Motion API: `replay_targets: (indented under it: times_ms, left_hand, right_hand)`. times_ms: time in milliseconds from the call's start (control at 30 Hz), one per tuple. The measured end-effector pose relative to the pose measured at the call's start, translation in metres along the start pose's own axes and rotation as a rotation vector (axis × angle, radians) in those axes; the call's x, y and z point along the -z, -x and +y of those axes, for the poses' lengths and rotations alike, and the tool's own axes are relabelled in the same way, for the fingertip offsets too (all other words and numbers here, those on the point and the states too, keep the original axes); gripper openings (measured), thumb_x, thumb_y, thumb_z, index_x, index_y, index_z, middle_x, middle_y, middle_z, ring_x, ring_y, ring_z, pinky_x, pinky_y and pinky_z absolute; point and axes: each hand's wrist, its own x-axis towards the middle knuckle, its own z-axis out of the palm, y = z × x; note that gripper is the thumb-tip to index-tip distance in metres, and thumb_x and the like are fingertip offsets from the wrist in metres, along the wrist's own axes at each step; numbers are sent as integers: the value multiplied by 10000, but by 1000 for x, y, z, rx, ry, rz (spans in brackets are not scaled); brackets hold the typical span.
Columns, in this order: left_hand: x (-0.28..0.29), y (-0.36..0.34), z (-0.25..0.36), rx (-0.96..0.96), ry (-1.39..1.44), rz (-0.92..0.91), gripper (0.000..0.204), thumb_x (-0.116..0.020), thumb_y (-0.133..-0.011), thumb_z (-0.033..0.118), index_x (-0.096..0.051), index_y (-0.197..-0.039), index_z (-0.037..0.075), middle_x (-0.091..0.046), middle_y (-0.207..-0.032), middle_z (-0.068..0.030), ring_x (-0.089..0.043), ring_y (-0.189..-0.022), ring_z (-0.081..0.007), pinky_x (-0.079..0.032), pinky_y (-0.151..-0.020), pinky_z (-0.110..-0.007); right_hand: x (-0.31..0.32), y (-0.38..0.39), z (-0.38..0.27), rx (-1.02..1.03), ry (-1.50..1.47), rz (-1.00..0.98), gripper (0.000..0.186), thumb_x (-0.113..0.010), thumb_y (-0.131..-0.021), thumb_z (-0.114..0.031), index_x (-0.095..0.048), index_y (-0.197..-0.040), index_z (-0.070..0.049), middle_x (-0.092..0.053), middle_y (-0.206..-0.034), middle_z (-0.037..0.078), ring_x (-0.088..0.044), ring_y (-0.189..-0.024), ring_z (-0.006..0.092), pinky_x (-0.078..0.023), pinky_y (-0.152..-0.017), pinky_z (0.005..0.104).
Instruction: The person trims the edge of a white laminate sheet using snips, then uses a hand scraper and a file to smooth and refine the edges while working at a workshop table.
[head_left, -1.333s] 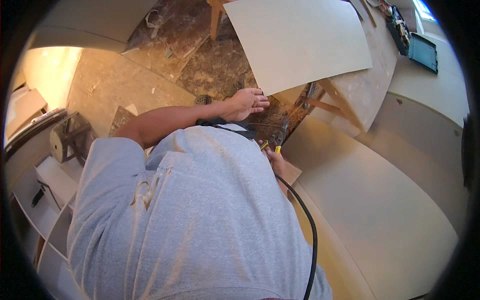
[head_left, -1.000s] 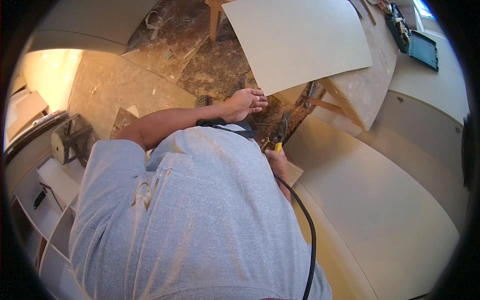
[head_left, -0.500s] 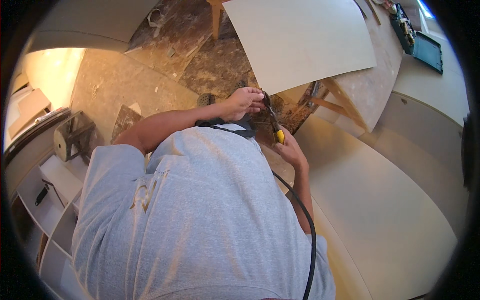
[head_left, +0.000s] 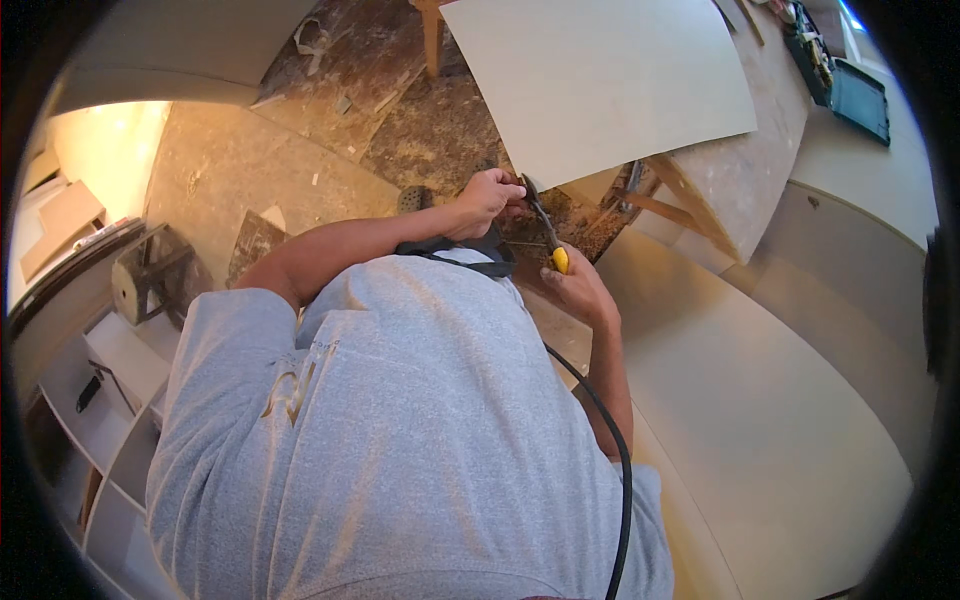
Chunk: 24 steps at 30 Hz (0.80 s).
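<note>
In front of my waist, my right hand (head_left: 582,288) is closed round the handle of a slim dark hand tool with a yellow grip (head_left: 560,261). Its dark end points up and away, beside the near corner of a large pale panel (head_left: 610,90). Close to that end is my left hand (head_left: 487,200), its thumb and fingers pinched together. Whatever lies between those fingertips is too small to make out. The tool's exact kind does not show.
A wooden workbench (head_left: 735,180) carries the panel. Another large pale board (head_left: 760,400) stands at my right. Farther right lies an open green case (head_left: 860,100). A dusty stool (head_left: 150,275) and white shelving (head_left: 110,440) are on the left. A black cable (head_left: 622,480) runs past my right side.
My left fingertips have drawn slightly back from the tool's dark end. My right hand has turned a little, with the tool still in it.
</note>
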Motion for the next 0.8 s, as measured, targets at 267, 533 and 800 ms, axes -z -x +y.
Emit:
replay_targets:
  times_ms: [267,533,800]
  left_hand:
    - [-2,-6,3,-72,-111,-20,176,-732,-906,17,-611,-1034,11,-672,-945,-94,-684,-832,-210,-580,-715,-342]
    - [-2,-12,2,-65,-139,-14,192,-749,-890,5,-610,-1022,-4,-671,-933,-103,-680,-827,-212,-581,-709,-338]
    - [0,-15,0,-89,-161,-34,183,-747,-888,-5,-607,-1007,-10,-669,-891,-101,-675,-780,-202,-570,-676,-328]
  right_hand:
    - [-9,-9,22,-51,61,45,407,-674,-821,-132,-599,-1182,41,-663,-1076,180,-614,-1004,296,-486,-931,379]
    - [-14,-15,37,-6,118,73,456,-598,-806,-46,-556,-1254,29,-649,-1080,165,-614,-1050,287,-476,-958,370]
    - [-14,-11,33,-36,107,125,412,-636,-793,-22,-580,-1200,19,-645,-1164,279,-618,-1137,439,-478,-968,443]
